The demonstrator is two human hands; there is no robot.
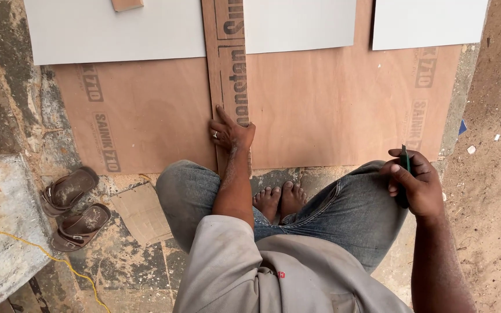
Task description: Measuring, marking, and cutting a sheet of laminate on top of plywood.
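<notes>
From the head view, the person is squatting low at the near edge of the big plywood sheet (pixel 163 110), bare feet (pixel 279 200) tucked just off that edge on the rough floor, and the left hand (pixel 231 132) is pressing down flat on the near end of a narrow wooden strip (pixel 227 69). The fingers are spread and released, palm weighing on the wood rather than gripping it, which looks like a way of pinning the strip so it is not sliding about. The strip itself is running straight away from the near edge toward the far edge, lying on top of the sheet like a straightedge, passing between two pale laminate panels (pixel 117 29) that are covering the far side. The right hand (pixel 416 182) is resting on the right knee, well apart from the strip, fingers curled around a slim dark marking tool (pixel 404 174), a pencil or pen I'd judge, tip pointing up and kept ready off the board. A third pale panel (pixel 430 23) is sitting at the far right corner. Off the sheet's left edge, a pair of brown sandals (pixel 73 208) is lying on the floor, beside a concrete block (pixel 1 220) with a yellow cord (pixel 47 255) trailing past it.
</notes>
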